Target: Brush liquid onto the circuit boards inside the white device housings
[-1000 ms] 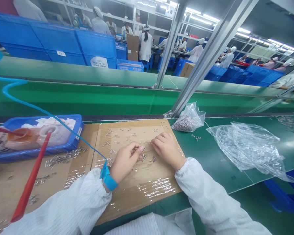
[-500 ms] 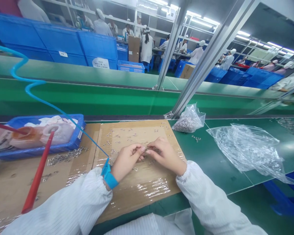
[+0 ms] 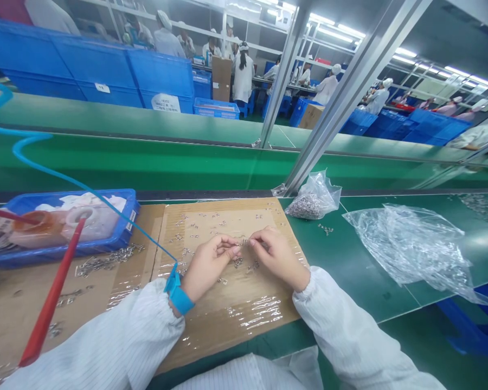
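Observation:
My left hand (image 3: 212,263), with a blue strap (image 3: 180,292) round its wrist, is closed in a pinch over the cardboard sheet (image 3: 264,336). Facing it, my right hand (image 3: 278,257) pinches too, thumb against forefinger. Between the two sets of fingertips sits a small shiny metal piece (image 3: 244,242), too small to make out its exact shape. Loose metal pieces (image 3: 238,262) of a like look lie on the cardboard just below my fingers, and several more are scattered toward its far edge.
At left, a blue tray (image 3: 132,214) holds bottles, and a red stick (image 3: 52,292) slants across. A pile of metal pieces (image 3: 108,260) lies before it. On the right stand a bag of metal pieces (image 3: 313,197) and clear plastic bags (image 3: 410,249). A blue cord (image 3: 77,181) runs from my wrist.
My fingertips have drawn slightly apart, so the metal piece between them now shows, as do loose pieces beneath. The view has shifted slightly, and the blue cord has swung left.

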Motion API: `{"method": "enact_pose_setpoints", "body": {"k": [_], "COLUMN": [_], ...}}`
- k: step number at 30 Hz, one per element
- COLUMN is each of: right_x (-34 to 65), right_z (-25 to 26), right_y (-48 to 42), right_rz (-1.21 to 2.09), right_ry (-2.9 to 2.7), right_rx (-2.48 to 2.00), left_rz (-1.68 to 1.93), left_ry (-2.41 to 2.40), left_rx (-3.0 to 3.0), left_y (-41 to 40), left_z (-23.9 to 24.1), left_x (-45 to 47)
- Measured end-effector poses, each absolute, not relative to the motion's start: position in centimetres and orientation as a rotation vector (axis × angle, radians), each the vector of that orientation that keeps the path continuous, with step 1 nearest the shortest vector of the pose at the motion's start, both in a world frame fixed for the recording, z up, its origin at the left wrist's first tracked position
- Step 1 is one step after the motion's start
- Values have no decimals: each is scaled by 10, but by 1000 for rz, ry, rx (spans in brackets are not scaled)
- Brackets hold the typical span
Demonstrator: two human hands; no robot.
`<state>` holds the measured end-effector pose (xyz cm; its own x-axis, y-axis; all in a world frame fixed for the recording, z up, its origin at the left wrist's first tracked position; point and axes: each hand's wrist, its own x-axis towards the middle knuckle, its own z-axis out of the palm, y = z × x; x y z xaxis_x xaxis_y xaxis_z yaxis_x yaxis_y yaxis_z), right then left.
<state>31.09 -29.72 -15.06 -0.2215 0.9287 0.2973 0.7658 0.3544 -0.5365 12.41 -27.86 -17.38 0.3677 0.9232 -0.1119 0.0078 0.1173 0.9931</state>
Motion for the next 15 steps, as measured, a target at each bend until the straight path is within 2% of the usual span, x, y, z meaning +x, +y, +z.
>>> {"method": "enact_pose_setpoints", "body": {"k": [5,15], "right_x": [323,333], "right_z": [-155,-159], "right_y": [-278,-273], "right_rz": [191,49], "right_ry": [-2121,-2077], "right_rx": [-1839,-1890], "left_rz": [819,804], "left_ry": [999,1055], "left_rx": [1377,1479], "left_y": [-279,-279], "left_z": [-174,-172], "left_x": [123,122]}}
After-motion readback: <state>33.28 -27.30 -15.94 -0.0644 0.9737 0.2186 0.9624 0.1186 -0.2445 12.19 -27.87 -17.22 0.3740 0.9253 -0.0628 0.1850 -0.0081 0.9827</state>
